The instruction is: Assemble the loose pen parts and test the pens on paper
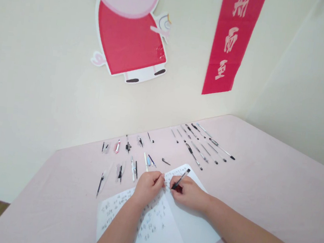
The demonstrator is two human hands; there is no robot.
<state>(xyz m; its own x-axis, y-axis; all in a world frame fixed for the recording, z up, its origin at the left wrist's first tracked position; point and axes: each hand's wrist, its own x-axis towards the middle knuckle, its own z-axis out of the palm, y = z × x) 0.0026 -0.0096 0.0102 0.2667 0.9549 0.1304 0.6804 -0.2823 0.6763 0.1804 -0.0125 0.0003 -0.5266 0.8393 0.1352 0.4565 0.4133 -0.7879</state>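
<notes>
My right hand (187,192) grips a clear-barrelled pen (184,176) with a black end pointing up. Its tip is hidden by the fingers, low over the right page of white paper (196,227), near handwritten lines at the top. My left hand (149,185) rests on the left page (163,235), which is covered in dark handwriting. The left fingers are curled in, with the thumb by the fold between the pages. Whether they pinch anything is hidden. A black pen cap (166,161) lies just beyond the paper.
Pens and refills (194,156) lie in rows at the far right. Several pen parts (120,173) and a pink pen (117,146) are laid out at the left on the pink tablecloth (273,196). The wall (51,85) meets the table's far edge.
</notes>
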